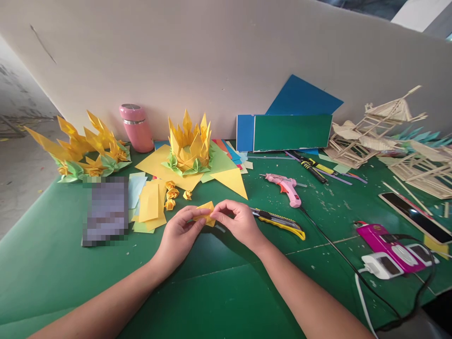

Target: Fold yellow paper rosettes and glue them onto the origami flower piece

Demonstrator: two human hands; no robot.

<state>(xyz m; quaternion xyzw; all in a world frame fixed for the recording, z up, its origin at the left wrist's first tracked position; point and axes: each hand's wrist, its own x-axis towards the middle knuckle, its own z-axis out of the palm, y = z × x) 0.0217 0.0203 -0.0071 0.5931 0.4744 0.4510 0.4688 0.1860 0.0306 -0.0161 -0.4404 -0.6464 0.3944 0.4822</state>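
Both hands meet over the green table (219, 301) and pinch one small folded piece of yellow paper (205, 210). My left hand (179, 234) grips its left side with thumb and fingers closed. My right hand (237, 220) pinches its right side. Just behind the hands lie three small yellow folded buds (172, 192) and a stack of yellow and pale paper sheets (150, 205). Farther back stands a yellow paper flower on green leaves (189, 145).
A yellow utility knife (278, 222) lies right of my right hand. A pink glue gun (286, 185) with a black cord, a power strip (391, 260), a phone (415, 215), stick models (384, 129), a pink bottle (136, 127), more paper flowers (84, 150) and coloured card (293, 132) surround the work spot.
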